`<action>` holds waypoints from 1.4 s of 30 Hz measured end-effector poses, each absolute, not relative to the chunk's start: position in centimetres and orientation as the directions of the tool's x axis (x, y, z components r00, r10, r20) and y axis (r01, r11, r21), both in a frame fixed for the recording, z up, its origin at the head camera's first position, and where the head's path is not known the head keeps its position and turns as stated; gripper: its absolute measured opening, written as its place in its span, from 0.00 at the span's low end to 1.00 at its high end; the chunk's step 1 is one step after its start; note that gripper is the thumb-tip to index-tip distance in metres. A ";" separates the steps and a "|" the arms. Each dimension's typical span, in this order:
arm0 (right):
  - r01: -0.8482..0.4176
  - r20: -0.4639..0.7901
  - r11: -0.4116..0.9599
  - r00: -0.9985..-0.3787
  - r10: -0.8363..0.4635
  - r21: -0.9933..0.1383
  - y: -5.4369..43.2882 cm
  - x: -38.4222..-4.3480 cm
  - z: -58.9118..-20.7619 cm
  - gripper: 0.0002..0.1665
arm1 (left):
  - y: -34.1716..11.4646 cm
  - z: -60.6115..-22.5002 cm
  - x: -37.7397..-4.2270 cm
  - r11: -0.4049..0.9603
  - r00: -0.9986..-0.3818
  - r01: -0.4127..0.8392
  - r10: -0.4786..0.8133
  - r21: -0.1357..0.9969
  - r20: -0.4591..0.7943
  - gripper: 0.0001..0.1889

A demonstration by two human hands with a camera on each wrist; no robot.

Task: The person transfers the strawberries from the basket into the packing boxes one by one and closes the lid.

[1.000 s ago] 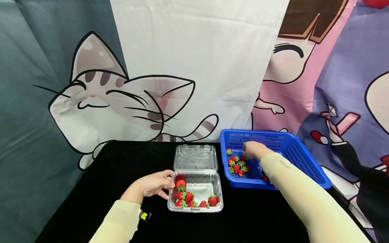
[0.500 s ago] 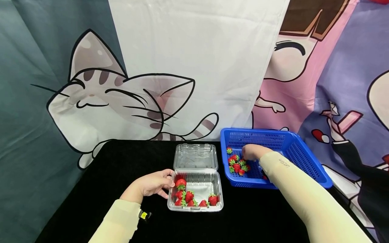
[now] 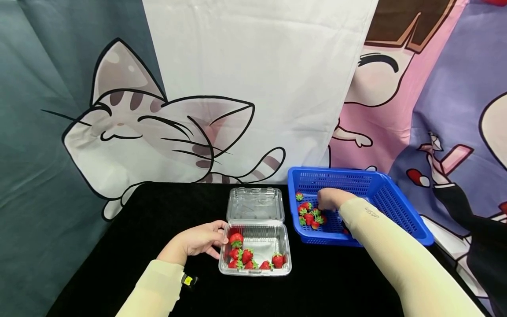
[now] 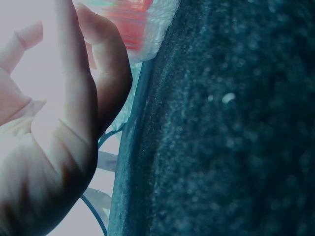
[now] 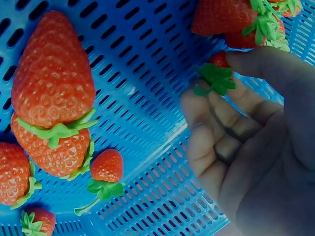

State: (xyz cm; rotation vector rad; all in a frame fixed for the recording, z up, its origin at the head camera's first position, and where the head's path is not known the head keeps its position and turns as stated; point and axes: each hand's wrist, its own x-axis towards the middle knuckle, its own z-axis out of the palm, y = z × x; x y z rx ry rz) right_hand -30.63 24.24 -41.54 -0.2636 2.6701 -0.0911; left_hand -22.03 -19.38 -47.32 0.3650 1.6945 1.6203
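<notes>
Beside the clear plastic clamshell box [image 3: 255, 272], my left hand [image 3: 202, 240] grips its left wall. The box stands with its lid [image 3: 255, 204] folded back, and several strawberries [image 3: 247, 255] lie along its left side and front. My right hand [image 3: 332, 199] reaches into the blue basket [image 3: 322, 241]. In the right wrist view, its thumb and fingers pinch a small strawberry [image 5: 216, 80] by the red end, green leaves showing. The head view hides that berry behind the hand. A cluster of strawberries [image 3: 308, 219] lies at the basket's left side.
Larger strawberries [image 5: 53, 69] and a small stemmed strawberry [image 5: 107, 165] lie elsewhere in the basket, partly hidden by my right arm in the head view. A black cloth [image 3: 166, 202] covers the table. Behind it hangs a printed curtain [image 3: 257, 66].
Both hands stay nearly in place. The box and basket have not moved, apart from a slight shift of the whole head view.
</notes>
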 end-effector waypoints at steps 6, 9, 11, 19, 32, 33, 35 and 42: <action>-0.087 -0.348 0.960 -0.920 -0.180 -0.265 24.6 -29.8 -39.9 0.08 | -19.3 -47.1 -22.2 0.166 -0.681 -0.286 0.658 0.944 -0.322 0.25; -0.098 -0.302 0.947 -0.933 -0.194 -0.305 24.6 -29.6 -38.6 0.10 | -19.3 -46.9 -22.1 0.171 -0.684 -0.282 0.654 0.944 -0.323 0.25; -0.112 -0.264 0.941 -0.943 -0.202 -0.320 24.6 -29.4 -37.8 0.10 | -19.3 -46.8 -22.0 0.176 -0.687 -0.281 0.650 0.944 -0.325 0.25; -0.103 -0.157 0.904 -0.971 -0.183 -0.416 24.0 -28.2 -35.2 0.11 | -19.4 -46.8 -21.8 0.170 -0.686 -0.281 0.653 0.945 -0.321 0.26; -0.243 0.002 0.819 -0.959 -0.283 -0.520 19.3 -24.7 -31.7 0.12 | -19.4 -46.9 -22.0 0.170 -0.682 -0.273 0.659 0.947 -0.315 0.26; -0.258 0.008 0.815 -0.955 -0.298 -0.519 18.6 -24.2 -31.6 0.10 | -19.5 -47.0 -22.0 0.170 -0.683 -0.272 0.659 0.947 -0.315 0.26; -0.296 0.009 0.803 -0.940 -0.341 -0.518 17.1 -23.2 -31.4 0.09 | -19.5 -47.0 -21.9 0.169 -0.685 -0.271 0.658 0.948 -0.313 0.26; -0.395 -0.036 0.772 -0.880 -0.474 -0.498 12.2 -19.8 -33.0 0.04 | -19.3 -47.1 -21.8 0.167 -0.686 -0.272 0.657 0.948 -0.313 0.25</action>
